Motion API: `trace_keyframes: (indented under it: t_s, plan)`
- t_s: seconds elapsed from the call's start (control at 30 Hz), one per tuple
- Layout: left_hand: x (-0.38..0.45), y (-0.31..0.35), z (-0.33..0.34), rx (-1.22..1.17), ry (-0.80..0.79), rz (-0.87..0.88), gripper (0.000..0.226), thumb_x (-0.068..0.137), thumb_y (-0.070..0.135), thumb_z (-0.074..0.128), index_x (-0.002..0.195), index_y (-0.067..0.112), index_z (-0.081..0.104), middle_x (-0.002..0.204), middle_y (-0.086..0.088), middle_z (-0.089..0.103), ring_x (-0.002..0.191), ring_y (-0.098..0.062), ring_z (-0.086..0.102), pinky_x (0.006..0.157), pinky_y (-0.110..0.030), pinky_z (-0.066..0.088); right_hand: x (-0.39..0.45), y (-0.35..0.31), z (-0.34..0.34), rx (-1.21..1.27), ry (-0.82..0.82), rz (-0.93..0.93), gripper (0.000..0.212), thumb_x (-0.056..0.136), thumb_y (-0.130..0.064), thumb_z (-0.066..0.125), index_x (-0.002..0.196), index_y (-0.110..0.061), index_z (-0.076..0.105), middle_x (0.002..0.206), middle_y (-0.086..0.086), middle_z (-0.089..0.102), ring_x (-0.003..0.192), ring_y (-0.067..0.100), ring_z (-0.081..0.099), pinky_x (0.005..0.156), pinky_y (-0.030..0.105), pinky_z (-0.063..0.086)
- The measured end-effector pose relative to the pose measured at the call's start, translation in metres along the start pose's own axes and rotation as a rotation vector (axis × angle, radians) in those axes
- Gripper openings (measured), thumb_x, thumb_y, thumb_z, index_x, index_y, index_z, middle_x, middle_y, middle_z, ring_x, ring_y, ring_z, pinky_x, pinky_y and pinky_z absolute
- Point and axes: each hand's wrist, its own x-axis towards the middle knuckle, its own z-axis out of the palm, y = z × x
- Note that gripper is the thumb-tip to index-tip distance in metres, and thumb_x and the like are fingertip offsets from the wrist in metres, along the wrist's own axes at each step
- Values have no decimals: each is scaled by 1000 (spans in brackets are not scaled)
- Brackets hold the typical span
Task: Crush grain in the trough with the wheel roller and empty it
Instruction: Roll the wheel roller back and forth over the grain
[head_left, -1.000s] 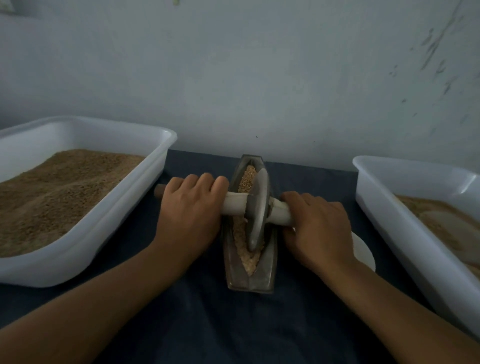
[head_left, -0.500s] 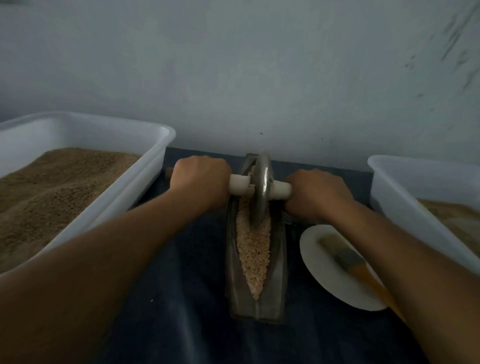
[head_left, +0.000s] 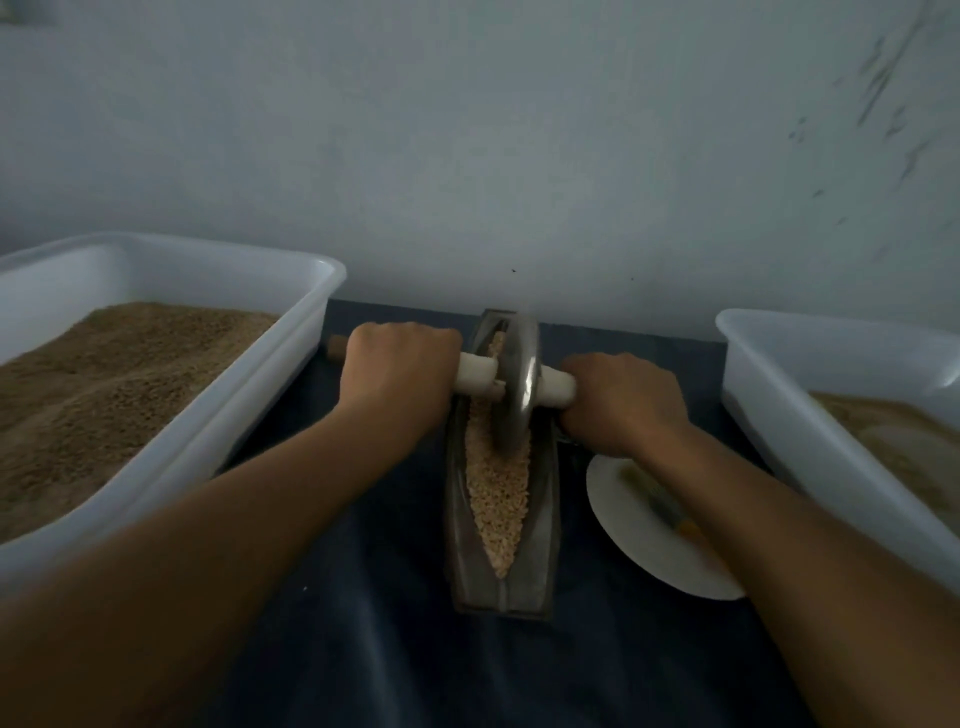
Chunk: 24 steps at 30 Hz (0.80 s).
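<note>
wheel roller (head_left: 517, 384) sits at far end of grain-filled trough (head_left: 501, 592) on the bench | looks heavy, stiff metal, so take it by the axle ends | left hand (head_left: 397, 371) and right hand (head_left: 621, 400) both wrapped round the handle | tubs either side

A dark blue cloth-covered surface (head_left: 363, 649) is flanked by two white plastic tubs (head_left: 291, 374) (head_left: 769, 395) of brown grain, and a blurred brush (head_left: 657, 501) is laid on a white round plate (head_left: 639, 551).
</note>
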Motion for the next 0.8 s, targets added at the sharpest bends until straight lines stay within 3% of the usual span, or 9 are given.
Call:
trace_keyframes:
  t_s: [0.13, 0.2, 0.4, 0.57, 0.8]
  plan:
    - [-26, 0, 1, -37, 152, 28, 31, 83, 36, 73, 97, 27, 47, 86, 4, 58, 74, -17, 54, 69, -35, 37, -31, -6, 7, -5, 208, -40, 17, 84, -42, 66, 89, -33, 52, 75, -9, 60, 62, 18, 51, 50, 29, 22]
    - [-43, 1, 3, -78, 230, 41, 33, 79, 34, 75, 96, 26, 48, 87, 3, 58, 76, -19, 55, 70, -36, 39, -46, -10, 7, -22, 295, -75, 22, 80, -37, 70, 86, -31, 50, 69, -8, 56, 60, 20, 55, 52, 30, 23]
    - [-83, 0, -3, -136, 347, 70, 41, 73, 26, 79, 101, 21, 49, 91, -2, 53, 80, -23, 50, 75, -39, 40, -78, -18, 0, -22, 435, -120, 17, 85, -32, 72, 99, -29, 64, 76, -6, 56, 66, 18, 48, 65, 33, 24]
    - [-109, 5, -12, -167, 391, 25, 47, 69, 24, 81, 107, 17, 55, 97, -8, 55, 85, -27, 51, 78, -43, 42, -98, -20, -7, 23, 510, -167, 37, 82, -27, 77, 118, -25, 68, 90, 0, 63, 81, 23, 57, 75, 38, 37]
    - [-108, 7, -16, -135, 439, 72, 35, 77, 25, 70, 108, 17, 56, 98, -8, 53, 86, -27, 48, 81, -42, 36, -108, -17, 4, 104, 507, -134, 47, 84, -28, 78, 129, -26, 63, 98, 1, 62, 90, 25, 56, 81, 36, 30]
